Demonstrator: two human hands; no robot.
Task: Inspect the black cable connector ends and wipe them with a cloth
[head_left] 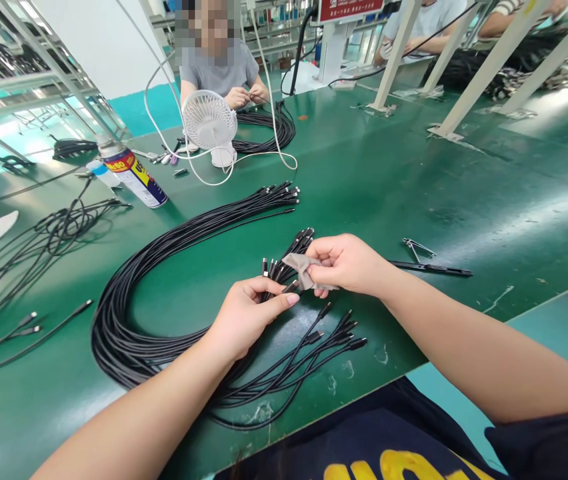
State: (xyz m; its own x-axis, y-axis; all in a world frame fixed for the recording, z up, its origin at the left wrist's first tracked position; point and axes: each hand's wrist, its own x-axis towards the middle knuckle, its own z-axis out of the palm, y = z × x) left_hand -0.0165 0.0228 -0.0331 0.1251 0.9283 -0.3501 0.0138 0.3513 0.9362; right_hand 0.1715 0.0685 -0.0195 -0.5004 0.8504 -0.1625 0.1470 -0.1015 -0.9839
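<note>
Between thumb and fingers, my left hand [251, 310] pinches a black cable near its plug [291, 287]. Close by on the right, my right hand [341, 267] grips a crumpled grey-beige cloth [300, 264], which is at or just beside that plug; whether they touch I cannot tell. A thick bundle of black cables [114, 300] curves in a U on the green table, with one set of plug ends [284, 192] behind my hands. More plug ends lie just past the cloth. Several separate cable ends [339, 337] fan out below my hands, near the table's front edge.
A spray can [137, 177] and a white fan [210, 123] with a trailing white cord stand farther back. Loose cables [59, 227] lie at left. A nail clipper [419, 250] and a black tool [434, 268] lie at right. A co-worker [224, 73] sits opposite, handling cables.
</note>
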